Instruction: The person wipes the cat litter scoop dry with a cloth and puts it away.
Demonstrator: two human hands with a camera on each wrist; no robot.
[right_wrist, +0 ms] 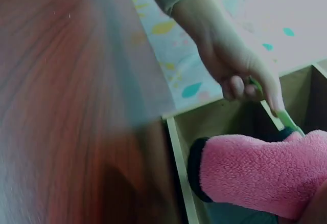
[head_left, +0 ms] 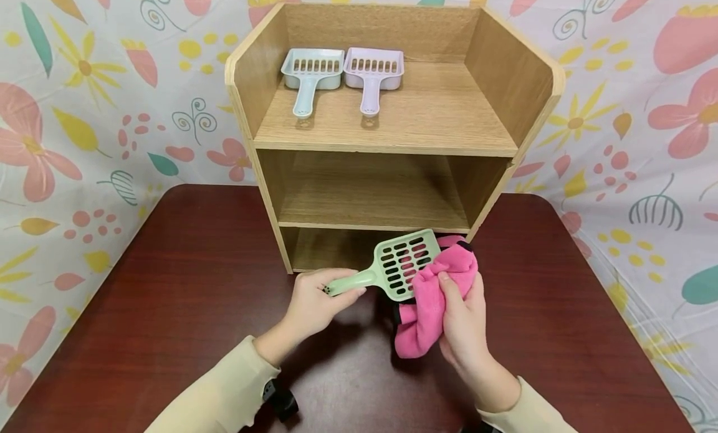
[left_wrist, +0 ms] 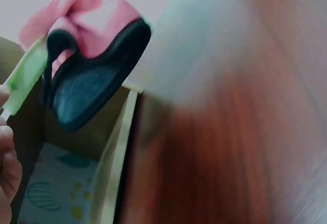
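A green slotted litter scoop is held up in front of the shelf's lowest level. My left hand grips its handle, thumb along the near side. My right hand pinches a pink plush cloth with dark edging, its thumb on top. The cloth is bunched over the scoop's right edge, and pink shows through the slots. In the left wrist view the cloth's dark underside hangs beside the scoop. The right wrist view has the fluffy pink cloth in front, hiding most of the scoop.
A wooden shelf unit stands at the back of the dark red table. On its top level sit a blue scoop and a lilac scoop, each in a matching tray, side by side at the left. Patterned fabric hangs behind.
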